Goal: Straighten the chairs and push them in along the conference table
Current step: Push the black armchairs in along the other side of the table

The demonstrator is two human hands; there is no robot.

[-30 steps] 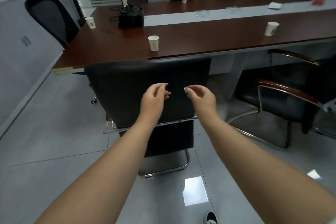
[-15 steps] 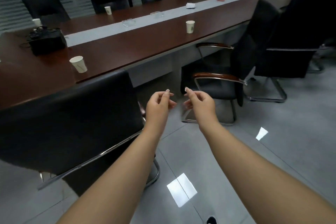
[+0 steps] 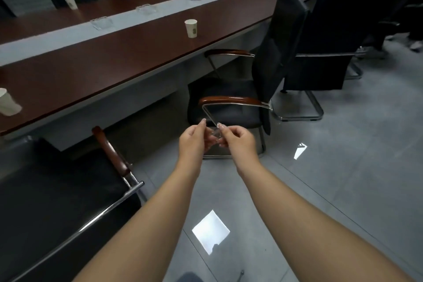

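Both grips, left hand (image 3: 193, 142) and right hand (image 3: 238, 142), hang loosely curled, fingertips near each other, holding nothing, with the angled chair (image 3: 240, 98) just beyond them, part-drawn from the table (image 3: 103, 62), and a second chair (image 3: 57, 201) at lower left.

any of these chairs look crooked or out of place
Yes. The middle chair is turned sideways to the conference table, armrests running along its edge instead of the seat facing it. The chair beyond stands pulled back from the table.
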